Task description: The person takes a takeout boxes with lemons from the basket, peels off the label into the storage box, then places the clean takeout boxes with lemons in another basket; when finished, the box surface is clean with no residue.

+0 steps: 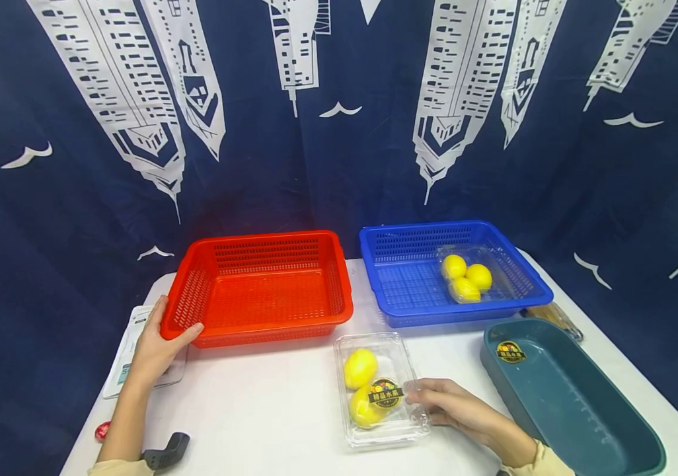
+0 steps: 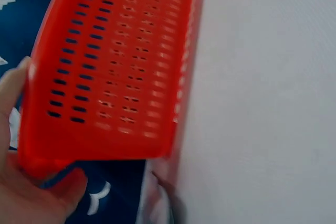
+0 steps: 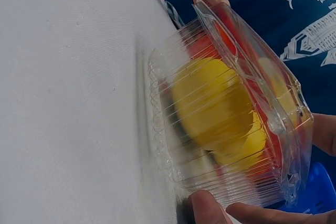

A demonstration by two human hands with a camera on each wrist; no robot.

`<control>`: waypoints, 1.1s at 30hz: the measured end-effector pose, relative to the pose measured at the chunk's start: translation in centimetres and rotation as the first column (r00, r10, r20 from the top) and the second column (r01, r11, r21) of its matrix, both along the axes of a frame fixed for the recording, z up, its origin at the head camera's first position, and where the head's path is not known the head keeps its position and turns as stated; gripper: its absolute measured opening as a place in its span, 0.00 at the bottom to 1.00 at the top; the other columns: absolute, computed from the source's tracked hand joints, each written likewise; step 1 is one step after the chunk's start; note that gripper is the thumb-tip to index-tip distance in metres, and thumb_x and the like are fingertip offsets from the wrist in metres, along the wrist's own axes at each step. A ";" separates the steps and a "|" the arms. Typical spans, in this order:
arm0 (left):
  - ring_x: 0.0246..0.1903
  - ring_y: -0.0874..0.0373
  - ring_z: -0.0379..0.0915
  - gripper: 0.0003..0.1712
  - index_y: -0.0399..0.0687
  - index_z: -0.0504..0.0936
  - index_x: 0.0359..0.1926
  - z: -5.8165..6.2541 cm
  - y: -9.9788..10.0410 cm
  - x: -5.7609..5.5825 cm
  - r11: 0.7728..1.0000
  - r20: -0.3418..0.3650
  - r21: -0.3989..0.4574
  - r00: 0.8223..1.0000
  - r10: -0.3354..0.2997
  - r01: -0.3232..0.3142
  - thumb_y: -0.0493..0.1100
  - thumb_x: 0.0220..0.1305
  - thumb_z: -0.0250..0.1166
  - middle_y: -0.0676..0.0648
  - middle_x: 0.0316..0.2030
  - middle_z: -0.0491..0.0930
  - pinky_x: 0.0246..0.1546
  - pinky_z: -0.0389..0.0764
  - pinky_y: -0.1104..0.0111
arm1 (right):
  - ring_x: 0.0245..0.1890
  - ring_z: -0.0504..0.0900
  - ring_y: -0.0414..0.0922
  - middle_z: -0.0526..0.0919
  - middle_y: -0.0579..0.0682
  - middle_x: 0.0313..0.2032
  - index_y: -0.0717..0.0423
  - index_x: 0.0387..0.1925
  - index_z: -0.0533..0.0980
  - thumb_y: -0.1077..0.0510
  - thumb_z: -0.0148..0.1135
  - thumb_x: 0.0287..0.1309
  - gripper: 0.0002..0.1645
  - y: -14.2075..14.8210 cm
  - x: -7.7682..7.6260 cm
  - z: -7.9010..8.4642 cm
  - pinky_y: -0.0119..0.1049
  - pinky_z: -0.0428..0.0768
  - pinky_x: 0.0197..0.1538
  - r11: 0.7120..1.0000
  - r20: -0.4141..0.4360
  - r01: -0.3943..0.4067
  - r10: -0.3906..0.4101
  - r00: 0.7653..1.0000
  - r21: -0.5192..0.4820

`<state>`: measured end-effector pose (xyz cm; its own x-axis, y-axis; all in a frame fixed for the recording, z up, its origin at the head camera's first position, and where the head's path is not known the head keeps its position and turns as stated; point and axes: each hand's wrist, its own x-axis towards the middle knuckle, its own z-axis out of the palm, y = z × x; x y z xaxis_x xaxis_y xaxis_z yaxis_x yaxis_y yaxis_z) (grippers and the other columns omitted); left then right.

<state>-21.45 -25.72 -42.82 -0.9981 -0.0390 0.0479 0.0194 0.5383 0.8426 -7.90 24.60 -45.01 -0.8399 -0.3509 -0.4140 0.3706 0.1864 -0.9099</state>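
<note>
Currently, left hand (image 1: 151, 347): gripping the red basket (image 1: 267, 297) at its near left corner, thumb on the near side and fingers along the left rim.
Right hand (image 1: 452, 406): pinching the right side of the clear box (image 1: 388, 354), thumb foremost.
Clear box: near the middle of the white table (image 1: 256, 410), on the near side of both baskets, left of the teal bin.
Inside it: two lemons (image 1: 360, 368), one farther and one nearer, seen through the plastic; a dark round sticker (image 1: 385, 393) is on top, partly over the nearer one.
Red basket: far left, just beside the blue one.
Blue basket (image 1: 404, 281): far right, with a second box (image 1: 496, 261) lying in its right half; three yellow lemons (image 1: 479, 276) sit together in that box's left part.
Teal bin (image 1: 589, 396): near right, a similar label (image 1: 510, 352) on its far left inner wall.
Brown item (image 1: 553, 317): between blue basket and bin, partly hidden.
Left edge: white packets (image 1: 127, 350) by the red basket, a small red thing (image 1: 102, 431) nearer, beside the left forearm.
Backdrop (image 1: 315, 165): navy cloth with white upside-down towers.
</note>
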 end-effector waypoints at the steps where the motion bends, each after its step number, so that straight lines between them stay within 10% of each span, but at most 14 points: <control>1: 0.70 0.33 0.51 0.61 0.48 0.34 0.78 0.2 0.1 0.1 1.000 0.002 -0.006 1.000 0.007 -0.007 0.57 0.59 0.67 0.36 0.77 0.43 0.68 0.60 0.38 | 0.50 0.78 0.40 0.79 0.54 0.56 0.75 0.65 0.63 0.48 0.52 0.68 0.37 0.0 0.0 0.0 0.33 0.82 0.51 1.000 -0.001 -0.003 0.003 1.000 -0.001; 16: 0.70 0.34 0.50 0.60 0.43 0.45 0.77 2.3 3.4 1.9 0.990 -0.211 -0.106 0.975 0.064 -0.088 0.52 0.53 0.72 0.34 0.74 0.51 0.66 0.56 0.33 | 0.50 0.79 0.40 0.81 0.49 0.53 0.75 0.63 0.64 0.50 0.52 0.68 0.35 -0.1 -0.1 0.1 0.33 0.82 0.53 0.999 -0.016 -0.020 0.019 1.000 -0.038; 24: 0.72 0.37 0.51 0.58 0.53 0.48 0.77 3.1 6.1 3.4 0.998 -0.201 -0.049 0.979 0.018 -0.028 0.51 0.53 0.73 0.39 0.74 0.55 0.69 0.57 0.36 | 0.49 0.79 0.39 0.81 0.49 0.53 0.75 0.63 0.64 0.50 0.53 0.67 0.36 0.0 0.0 0.2 0.33 0.82 0.52 1.000 -0.025 -0.006 0.006 1.000 -0.021; 33: 0.65 0.45 0.66 0.52 0.52 0.56 0.75 2.8 9.3 4.9 0.984 -0.293 0.075 0.947 -0.130 0.159 0.44 0.54 0.74 0.44 0.70 0.64 0.57 0.62 0.94 | 0.45 0.80 0.39 0.82 0.46 0.47 0.77 0.64 0.62 0.50 0.54 0.66 0.37 -0.1 -0.2 0.1 0.31 0.82 0.49 0.999 -0.017 -0.006 0.005 1.000 -0.041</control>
<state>-16.55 -16.45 -40.00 -0.9382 0.0859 0.3353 0.3386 0.4282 0.8379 -8.06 24.49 -44.95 -0.8448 -0.3718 -0.3848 0.3542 0.1504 -0.9230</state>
